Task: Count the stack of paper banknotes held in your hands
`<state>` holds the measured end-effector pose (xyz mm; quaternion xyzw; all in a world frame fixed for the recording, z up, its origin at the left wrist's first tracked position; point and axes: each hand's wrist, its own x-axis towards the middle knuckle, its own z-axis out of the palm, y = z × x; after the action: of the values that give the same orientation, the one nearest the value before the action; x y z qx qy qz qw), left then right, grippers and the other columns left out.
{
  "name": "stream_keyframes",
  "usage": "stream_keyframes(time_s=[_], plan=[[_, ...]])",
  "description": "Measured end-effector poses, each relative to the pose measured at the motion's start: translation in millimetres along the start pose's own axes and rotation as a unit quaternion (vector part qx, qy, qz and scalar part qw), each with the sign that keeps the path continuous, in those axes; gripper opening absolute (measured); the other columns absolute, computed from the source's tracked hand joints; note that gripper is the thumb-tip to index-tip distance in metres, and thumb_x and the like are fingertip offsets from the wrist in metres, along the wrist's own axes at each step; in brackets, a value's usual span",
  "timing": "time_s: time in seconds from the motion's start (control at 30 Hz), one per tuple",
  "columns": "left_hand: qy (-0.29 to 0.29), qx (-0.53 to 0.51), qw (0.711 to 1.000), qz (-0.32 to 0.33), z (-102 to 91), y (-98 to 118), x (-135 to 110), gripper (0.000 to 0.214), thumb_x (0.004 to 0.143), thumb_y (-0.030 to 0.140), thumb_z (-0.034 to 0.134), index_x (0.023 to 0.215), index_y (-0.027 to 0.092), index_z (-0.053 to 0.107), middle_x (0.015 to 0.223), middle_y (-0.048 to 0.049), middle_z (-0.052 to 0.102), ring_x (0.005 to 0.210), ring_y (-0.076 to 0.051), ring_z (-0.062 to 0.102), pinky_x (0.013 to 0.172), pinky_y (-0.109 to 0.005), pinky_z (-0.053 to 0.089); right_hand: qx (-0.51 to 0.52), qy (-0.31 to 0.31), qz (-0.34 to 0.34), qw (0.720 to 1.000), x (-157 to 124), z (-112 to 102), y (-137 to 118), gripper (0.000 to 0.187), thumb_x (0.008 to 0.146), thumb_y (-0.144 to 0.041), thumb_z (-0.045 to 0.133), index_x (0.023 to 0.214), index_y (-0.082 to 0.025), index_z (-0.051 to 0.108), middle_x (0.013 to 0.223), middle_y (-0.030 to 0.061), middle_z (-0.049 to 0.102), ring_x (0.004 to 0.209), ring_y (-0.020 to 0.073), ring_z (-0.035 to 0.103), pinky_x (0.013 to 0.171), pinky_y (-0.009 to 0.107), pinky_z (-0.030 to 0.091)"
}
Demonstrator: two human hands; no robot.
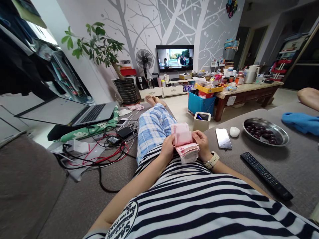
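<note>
A stack of pink banknotes (185, 142) is held above my lap, folded or fanned so that one part stands up and a thicker part hangs down toward me. My left hand (168, 146) grips its left side, fingers closed on the notes. On the right side my right hand (201, 142) pinches the stack, thumb along its edge; a cream-banded watch (211, 160) is on that wrist. Some fingertips of both hands are hidden behind the paper. Under the notes lie my striped shirt (194, 192) and blue checked trousers (153, 124).
Right of me on the sofa lie a phone (223, 138), a white earbud case (234, 132), a metal bowl (279, 131) of dark fruit and a remote control (266, 176). At left are tangled cables (119, 152) and an open laptop (93, 113). A small bin (201, 124) stands beyond the sofa edge.
</note>
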<state>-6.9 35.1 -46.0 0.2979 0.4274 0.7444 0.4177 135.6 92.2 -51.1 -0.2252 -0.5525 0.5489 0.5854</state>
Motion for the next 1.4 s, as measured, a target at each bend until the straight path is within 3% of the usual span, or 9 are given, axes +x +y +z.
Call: stream_keyframes(time_s=[0.13,0.33,0.7,0.97,1.27,1.4], plan=[[-0.014,-0.013,1.000,-0.017,-1.0,-2.2,0.9,0.027,0.066,0.043,0.081,0.075,0.019,0.073,0.080,-0.0058,0.079,0.081,-0.027,0.074,0.088,-0.042,0.058,0.033,-0.019,0.016,0.999,1.7,1.1,4.6,0.052,0.081,-0.074,0.069,0.072,-0.023,0.064,0.051,-0.0024,0.054,0.047,0.0135,0.045,0.051,0.029,0.038],[-0.043,-0.012,0.998,-0.037,-3.2,-2.1,2.6,0.032,0.064,0.041,0.086,0.086,0.020,0.076,0.086,-0.0066,0.081,0.092,-0.032,0.077,0.094,-0.046,0.057,-0.009,0.004,-0.013,1.000,4.7,-0.7,8.2,0.051,0.076,-0.068,0.079,0.069,-0.023,0.057,0.058,-0.0035,0.053,0.055,0.0128,0.045,0.057,0.029,0.040],[-0.048,-0.010,0.998,-0.042,-4.1,-1.9,4.8,0.042,0.059,0.042,0.091,0.089,0.016,0.077,0.084,-0.0087,0.081,0.082,-0.030,0.078,0.089,-0.045,0.059,-0.017,-0.011,0.010,1.000,6.4,-1.9,8.7,0.046,0.073,-0.060,0.079,0.063,-0.022,0.056,0.060,-0.0038,0.048,0.057,0.0119,0.038,0.054,0.027,0.033],[0.020,-0.011,1.000,0.005,-3.1,-1.7,7.5,0.031,0.061,0.045,0.085,0.070,0.019,0.070,0.076,-0.0033,0.078,0.077,-0.024,0.073,0.083,-0.038,0.058,-0.025,-0.018,0.002,1.000,3.8,-2.0,3.1,0.043,0.077,-0.059,0.077,0.064,-0.022,0.058,0.058,-0.0040,0.047,0.055,0.0120,0.037,0.054,0.028,0.034],[0.047,0.019,0.999,0.008,-2.1,-1.0,6.3,0.024,0.067,0.042,0.079,0.069,0.020,0.069,0.075,-0.0030,0.075,0.078,-0.023,0.071,0.083,-0.037,0.057,-0.023,-0.009,0.008,1.000,3.1,-1.4,1.9,0.043,0.075,-0.059,0.078,0.066,-0.022,0.059,0.057,-0.0040,0.048,0.054,0.0122,0.037,0.053,0.028,0.033],[0.027,0.022,0.999,0.002,-2.2,-1.5,5.6,0.028,0.068,0.046,0.078,0.072,0.020,0.070,0.078,-0.0054,0.077,0.084,-0.027,0.073,0.087,-0.041,0.057,-0.016,-0.005,0.006,1.000,2.6,-1.1,2.0,0.042,0.074,-0.059,0.079,0.068,-0.022,0.060,0.058,-0.0038,0.050,0.055,0.0123,0.040,0.053,0.028,0.036]])
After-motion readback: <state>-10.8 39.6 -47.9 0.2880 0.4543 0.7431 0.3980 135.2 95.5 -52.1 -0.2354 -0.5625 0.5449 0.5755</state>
